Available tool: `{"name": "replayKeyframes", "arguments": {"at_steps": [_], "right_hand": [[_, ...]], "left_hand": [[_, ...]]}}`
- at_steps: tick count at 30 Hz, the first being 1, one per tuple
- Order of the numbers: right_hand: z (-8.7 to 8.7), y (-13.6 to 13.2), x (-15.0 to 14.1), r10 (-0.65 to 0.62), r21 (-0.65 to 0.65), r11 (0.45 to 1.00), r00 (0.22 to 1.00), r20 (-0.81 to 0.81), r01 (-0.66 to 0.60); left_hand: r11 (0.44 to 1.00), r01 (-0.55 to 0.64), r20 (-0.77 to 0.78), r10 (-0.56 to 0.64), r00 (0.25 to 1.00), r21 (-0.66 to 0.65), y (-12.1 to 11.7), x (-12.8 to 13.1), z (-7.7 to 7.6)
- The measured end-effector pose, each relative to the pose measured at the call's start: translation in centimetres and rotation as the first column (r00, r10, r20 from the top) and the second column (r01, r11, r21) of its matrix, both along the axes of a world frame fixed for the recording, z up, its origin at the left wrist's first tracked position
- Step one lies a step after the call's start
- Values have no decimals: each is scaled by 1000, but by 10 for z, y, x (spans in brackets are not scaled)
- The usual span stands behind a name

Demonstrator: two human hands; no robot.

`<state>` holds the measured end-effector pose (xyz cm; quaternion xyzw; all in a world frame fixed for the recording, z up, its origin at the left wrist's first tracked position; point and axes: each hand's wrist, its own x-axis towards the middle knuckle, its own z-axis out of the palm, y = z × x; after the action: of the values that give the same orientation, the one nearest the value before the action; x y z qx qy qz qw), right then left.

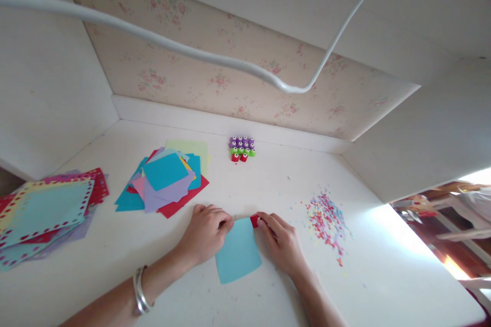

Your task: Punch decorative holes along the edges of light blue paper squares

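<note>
A light blue square of paper (238, 255) lies on the white table between my hands. My left hand (207, 232) is closed at its upper left corner, thumb and fingers pinching the edge. At the upper right corner, my right hand (280, 240) is closed on a small red craft punch (254, 220), which sits against the paper. My fingers cover part of the punch. Beyond the paper, several more small punches (242, 147) stand in rows, purple at the back, then green, then red.
Loose coloured paper sheets (169, 173) lie piled at the back left. Sheets with punched borders (49, 214) are stacked at the far left. Small paper confetti (326, 219) is scattered on the right. A white cable (192, 51) hangs across the view in front of the floral wall.
</note>
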<state>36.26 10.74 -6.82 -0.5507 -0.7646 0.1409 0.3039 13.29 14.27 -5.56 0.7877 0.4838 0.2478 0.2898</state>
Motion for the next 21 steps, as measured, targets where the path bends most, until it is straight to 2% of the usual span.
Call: {"name": "replayKeyframes", "arguments": {"at_steps": [21], "right_hand": [[-1,0,-7,-21,5,1000,1000,5,21]], "left_hand": [[1000,-26,-12,26,1000,11,0,3,0]]}}
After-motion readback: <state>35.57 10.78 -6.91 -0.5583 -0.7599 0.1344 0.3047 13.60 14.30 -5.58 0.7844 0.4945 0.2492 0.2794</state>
